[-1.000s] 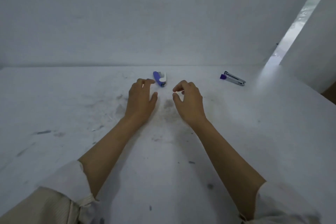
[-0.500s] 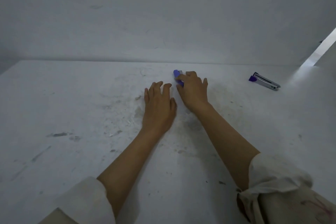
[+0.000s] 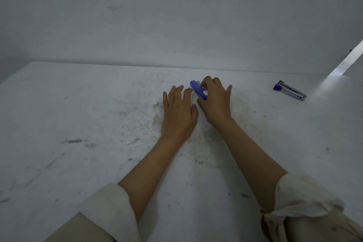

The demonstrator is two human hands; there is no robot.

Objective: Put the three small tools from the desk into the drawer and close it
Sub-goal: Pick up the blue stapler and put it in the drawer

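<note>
The right hand (image 3: 215, 100) curls its fingers around the blue tool (image 3: 198, 89) on the desk (image 3: 78, 124), gripping it. The left hand (image 3: 178, 112) lies flat beside it, fingers spread, holding nothing.

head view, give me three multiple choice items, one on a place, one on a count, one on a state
1. Where does the clipper lie?
A. right of both hands
B. between the hands
C. left of both hands

2. How many small tools show on the desk?
A. one
B. two
C. four

3. What is the right hand doing?
A. lying flat and empty
B. gripping the blue tool
C. holding the clipper

Key: 1 A, it lies far right, near the wall. 2 B, only the blue tool and the clipper show. 3 B, its fingers close around the blue tool; the left hand lies flat.
</note>
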